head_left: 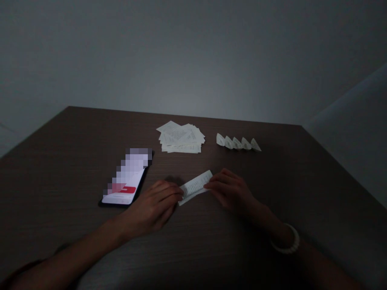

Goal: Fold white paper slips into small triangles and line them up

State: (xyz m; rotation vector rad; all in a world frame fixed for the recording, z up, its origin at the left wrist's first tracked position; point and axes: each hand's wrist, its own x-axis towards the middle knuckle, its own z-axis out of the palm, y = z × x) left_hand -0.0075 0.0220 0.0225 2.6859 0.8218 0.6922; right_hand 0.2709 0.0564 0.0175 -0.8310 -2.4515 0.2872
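Note:
Between my two hands is a small folded sheet of printed paper (195, 186), tilted up toward the right. My left hand (160, 203) pinches its left end, fingers closed with the thumb underneath. At the other end, my right hand (231, 189) grips the paper between thumb and fingers. Lines of small print face up on it, too small to read. Beyond the hands lies a loose pile of printed paper sheets (181, 137). To the right of that pile stands a row of several small folded paper pieces (238, 143), pointed at the top.
A smartphone (139, 183) with a lit screen, partly pixelated, lies left of my left hand. The dark wood-grain table (90, 133) meets a grey wall (193, 60) at its far edge. A pale beaded bracelet (292, 241) circles my right wrist. The light is dim.

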